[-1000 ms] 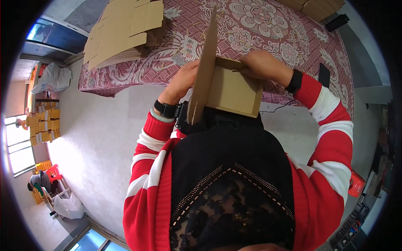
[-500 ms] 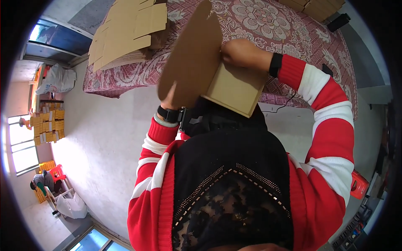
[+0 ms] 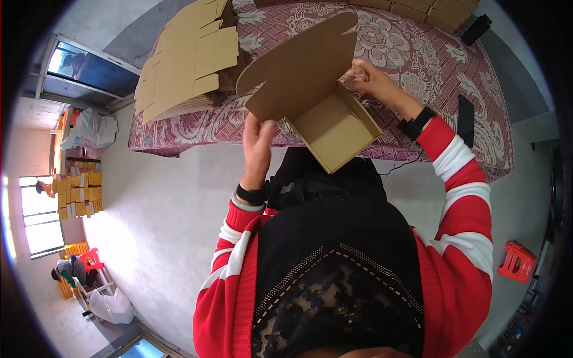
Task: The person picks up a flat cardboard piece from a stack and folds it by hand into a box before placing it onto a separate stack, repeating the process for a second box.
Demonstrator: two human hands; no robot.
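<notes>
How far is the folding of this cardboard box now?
Done: the cardboard box has its base and side walls standing. In hand: the left hand grips the lid edge, the right hand the far corner. Left: the lid is open; flat blanks wait on the table.

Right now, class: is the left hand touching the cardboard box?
Touching. The head view shows the left hand gripping the box at its lid's lower edge.
</notes>
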